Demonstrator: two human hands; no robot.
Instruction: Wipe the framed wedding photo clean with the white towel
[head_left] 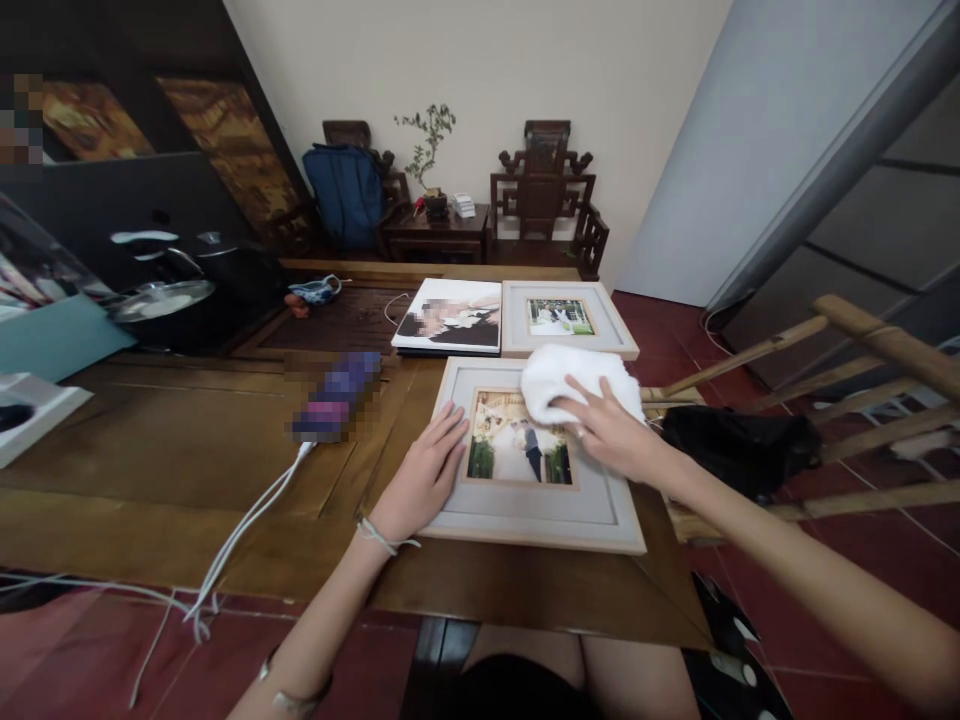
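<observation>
A framed photograph [525, 505] with a pale wide border lies flat on the wooden table [187, 450] in front of me. My left hand [424, 475] rests flat on the frame's left edge, fingers stretched out. My right hand [611, 432] presses a folded white cloth [570, 380] onto the frame's upper right corner, fingers lying over the cloth.
A second framed photo [568, 318] and an unframed print [452, 315] lie further back. A blurred device with a white cable [247, 525] sits left of the frame. A black bag [739, 445] hangs on wooden rails at the right. Chairs, a side table and a pot stand behind.
</observation>
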